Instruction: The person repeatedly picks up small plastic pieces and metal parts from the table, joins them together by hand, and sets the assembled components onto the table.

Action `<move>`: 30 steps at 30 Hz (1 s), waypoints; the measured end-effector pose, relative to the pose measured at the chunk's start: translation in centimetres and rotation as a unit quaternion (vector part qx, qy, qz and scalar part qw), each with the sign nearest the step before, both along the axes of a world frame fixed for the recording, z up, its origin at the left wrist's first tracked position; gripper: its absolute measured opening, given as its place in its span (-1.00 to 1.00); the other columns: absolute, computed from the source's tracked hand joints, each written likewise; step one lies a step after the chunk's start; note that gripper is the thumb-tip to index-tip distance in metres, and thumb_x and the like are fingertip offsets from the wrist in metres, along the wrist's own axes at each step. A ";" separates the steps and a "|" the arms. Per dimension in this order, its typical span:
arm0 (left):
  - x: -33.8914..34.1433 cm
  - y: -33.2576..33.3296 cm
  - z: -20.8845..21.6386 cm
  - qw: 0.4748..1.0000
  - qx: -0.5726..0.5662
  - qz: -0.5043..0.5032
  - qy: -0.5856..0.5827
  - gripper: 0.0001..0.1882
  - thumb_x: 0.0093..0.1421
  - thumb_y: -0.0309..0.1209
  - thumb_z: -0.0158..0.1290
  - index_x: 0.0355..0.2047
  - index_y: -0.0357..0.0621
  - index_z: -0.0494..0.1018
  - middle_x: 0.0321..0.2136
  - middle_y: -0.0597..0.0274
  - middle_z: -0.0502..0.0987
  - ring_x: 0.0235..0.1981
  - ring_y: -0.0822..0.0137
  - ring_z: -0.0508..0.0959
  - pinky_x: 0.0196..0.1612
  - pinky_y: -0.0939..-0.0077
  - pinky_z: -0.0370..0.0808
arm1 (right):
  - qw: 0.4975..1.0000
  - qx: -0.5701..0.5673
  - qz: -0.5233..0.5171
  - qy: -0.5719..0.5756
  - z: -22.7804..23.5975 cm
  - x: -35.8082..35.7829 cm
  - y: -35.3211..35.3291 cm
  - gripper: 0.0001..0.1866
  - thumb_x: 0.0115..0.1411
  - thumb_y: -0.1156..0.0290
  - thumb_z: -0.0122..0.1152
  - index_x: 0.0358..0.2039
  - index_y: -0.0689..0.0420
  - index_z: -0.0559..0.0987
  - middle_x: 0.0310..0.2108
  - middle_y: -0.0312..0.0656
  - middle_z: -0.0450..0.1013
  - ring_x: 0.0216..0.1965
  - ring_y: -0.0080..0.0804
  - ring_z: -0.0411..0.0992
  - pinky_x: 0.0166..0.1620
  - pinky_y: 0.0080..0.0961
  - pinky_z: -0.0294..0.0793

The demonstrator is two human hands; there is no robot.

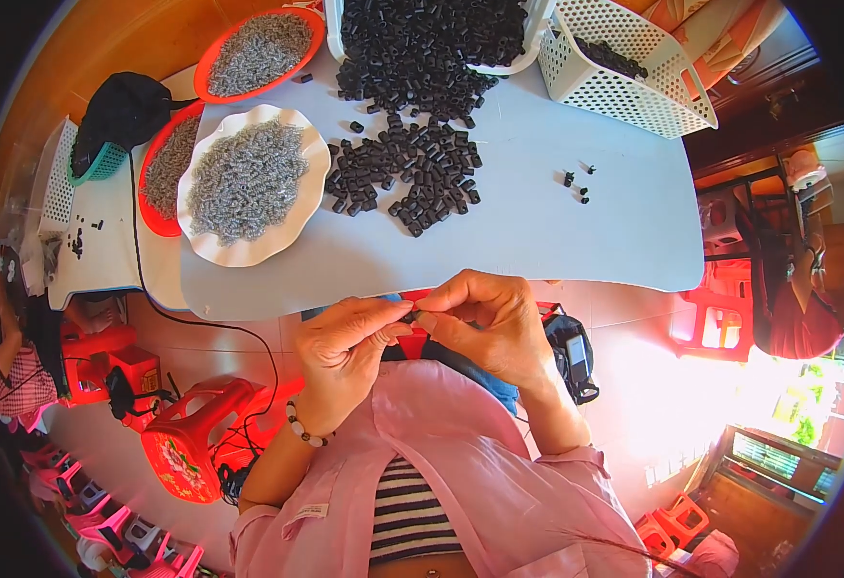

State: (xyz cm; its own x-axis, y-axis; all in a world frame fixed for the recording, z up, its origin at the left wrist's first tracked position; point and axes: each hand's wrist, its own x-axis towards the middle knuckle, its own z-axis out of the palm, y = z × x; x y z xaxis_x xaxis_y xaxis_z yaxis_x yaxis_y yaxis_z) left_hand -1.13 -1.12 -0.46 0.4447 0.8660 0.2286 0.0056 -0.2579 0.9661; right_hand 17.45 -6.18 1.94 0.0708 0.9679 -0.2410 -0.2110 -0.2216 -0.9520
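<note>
My left hand [345, 337] and my right hand [487, 326] meet in front of my body, just off the near edge of the grey table. Between their pinched fingertips is a small black part [413, 317], mostly covered by the fingers. Nearest on the table lies a loose pile of short black plastic pieces [422, 173], which spreads back to a heap in a white tray [543, 29]. To the left, a white wavy-rimmed plate [317, 159] holds many small silvery pieces that look like springs [248, 183].
Two red bowls [318, 40] [157, 220] hold more silvery pieces. A white perforated basket [634, 106] with black pieces stands back right; several tiny black parts [584, 189] lie before it. A dark cable [200, 321] hangs at left above a red stool [181, 460].
</note>
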 end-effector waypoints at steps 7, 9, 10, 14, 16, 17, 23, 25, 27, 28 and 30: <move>0.1 0.2 0.2 0.996 0.079 -0.010 0.043 -0.75 0.14 -0.76 0.10 -0.19 -0.30 0.62 -0.34 0.07 0.62 -0.40 0.35 0.63 -0.34 0.57 0.66 | 0.997 -0.005 0.039 -0.063 0.7 0.4 0.1 -0.95 0.16 0.61 0.28 -0.38 0.33 0.61 -0.42 -0.26 0.58 -0.42 -0.69 0.47 -0.38 -0.71 0.45; 0.2 0.1 0.4 0.993 0.111 0.002 0.043 -0.78 0.15 -0.73 0.11 -0.21 -0.31 0.62 -0.37 0.07 0.62 -0.45 0.36 0.63 -0.39 0.60 0.63 | 0.997 -0.010 0.049 -0.058 0.6 0.7 0.5 -0.96 0.15 0.62 0.28 -0.39 0.32 0.61 -0.43 -0.26 0.58 -0.42 -0.68 0.47 -0.37 -0.70 0.46; 0.1 0.0 0.7 0.992 0.123 -0.003 0.040 -0.77 0.14 -0.74 0.11 -0.20 -0.30 0.62 -0.37 0.07 0.62 -0.45 0.36 0.63 -0.39 0.59 0.63 | 0.997 -0.016 0.075 0.012 0.4 1.1 0.7 -0.95 0.14 0.61 0.31 -0.37 0.31 0.61 -0.43 -0.26 0.57 -0.43 -0.66 0.47 -0.36 -0.69 0.47; -0.1 0.1 1.7 0.988 0.145 -0.034 0.043 -0.73 0.10 -0.76 0.12 -0.19 -0.28 0.62 -0.37 0.08 0.61 -0.44 0.35 0.61 -0.38 0.59 0.64 | 0.975 -0.054 0.139 0.166 -0.7 2.4 1.2 -0.77 0.02 0.63 0.44 -0.29 0.32 0.61 -0.31 -0.15 0.59 -0.29 -0.51 0.55 -0.17 -0.57 0.58; -0.2 0.0 2.0 0.989 0.137 -0.045 0.044 -0.73 0.11 -0.75 0.12 -0.19 -0.28 0.62 -0.36 0.09 0.61 -0.43 0.35 0.61 -0.38 0.59 0.64 | 0.975 -0.039 0.137 0.171 -1.1 2.1 1.1 -0.73 0.01 0.63 0.44 -0.24 0.32 0.60 -0.25 -0.12 0.58 -0.25 -0.49 0.54 -0.15 -0.56 0.58; -0.3 -0.1 2.1 0.989 0.129 -0.057 0.046 -0.73 0.12 -0.75 0.11 -0.18 -0.28 0.62 -0.36 0.09 0.61 -0.43 0.35 0.60 -0.39 0.59 0.64 | 0.975 -0.023 0.134 0.175 -1.2 2.0 1.1 -0.68 0.01 0.64 0.44 -0.19 0.32 0.60 -0.20 -0.10 0.58 -0.21 -0.46 0.54 -0.12 -0.54 0.58; -0.5 -0.9 2.6 0.990 0.103 -0.086 0.034 -0.56 -0.02 -0.85 0.13 -0.14 -0.22 0.62 -0.32 0.14 0.59 -0.40 0.36 0.62 -0.31 0.59 0.67 | 0.943 -0.019 0.184 0.277 -1.2 1.7 0.5 -0.42 -0.03 0.63 0.46 0.06 0.35 0.53 -0.03 -0.03 0.55 -0.08 -0.40 0.53 -0.02 -0.51 0.55; -0.6 -0.9 3.2 0.989 0.109 -0.089 0.038 -0.57 -0.02 -0.85 0.13 -0.14 -0.22 0.62 -0.31 0.15 0.59 -0.40 0.37 0.62 -0.30 0.59 0.67 | 0.947 0.005 0.203 0.250 -1.2 1.9 0.4 -0.40 -0.03 0.64 0.45 0.08 0.35 0.51 -0.03 -0.02 0.55 -0.07 -0.42 0.53 -0.02 -0.52 0.55; -0.6 -0.9 3.3 0.988 0.114 -0.091 0.043 -0.57 -0.02 -0.85 0.13 -0.14 -0.22 0.62 -0.31 0.15 0.59 -0.39 0.37 0.62 -0.30 0.59 0.67 | 0.956 -0.001 0.201 0.213 -1.0 1.9 0.1 -0.45 -0.03 0.65 0.45 0.05 0.35 0.54 -0.05 -0.02 0.56 -0.11 -0.44 0.55 -0.05 -0.55 0.55; -0.7 -0.9 3.2 0.989 0.109 -0.091 0.039 -0.56 -0.02 -0.85 0.13 -0.14 -0.22 0.62 -0.30 0.15 0.60 -0.39 0.37 0.62 -0.30 0.59 0.67 | 0.956 -0.001 0.201 0.213 -1.0 1.8 0.0 -0.45 -0.03 0.65 0.45 0.05 0.35 0.54 -0.05 -0.02 0.56 -0.11 -0.44 0.55 -0.05 -0.55 0.55; -0.7 -1.0 3.1 0.990 0.104 -0.090 0.036 -0.56 -0.02 -0.85 0.13 -0.13 -0.22 0.62 -0.30 0.14 0.60 -0.39 0.37 0.62 -0.30 0.59 0.67 | 0.964 0.007 0.178 0.199 -1.0 1.6 -0.1 -0.47 -0.03 0.66 0.45 0.02 0.34 0.57 -0.03 0.00 0.55 -0.12 -0.46 0.55 -0.07 -0.57 0.56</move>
State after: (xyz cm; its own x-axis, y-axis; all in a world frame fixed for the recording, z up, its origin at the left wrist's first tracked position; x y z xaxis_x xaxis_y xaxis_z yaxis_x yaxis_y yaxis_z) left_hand -1.84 -2.11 2.60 0.6086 0.7092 0.3558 0.0079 -0.4538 0.8911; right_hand 19.07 -6.32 0.92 -0.3615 0.9174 -0.1665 -0.4728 -0.3343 -0.8153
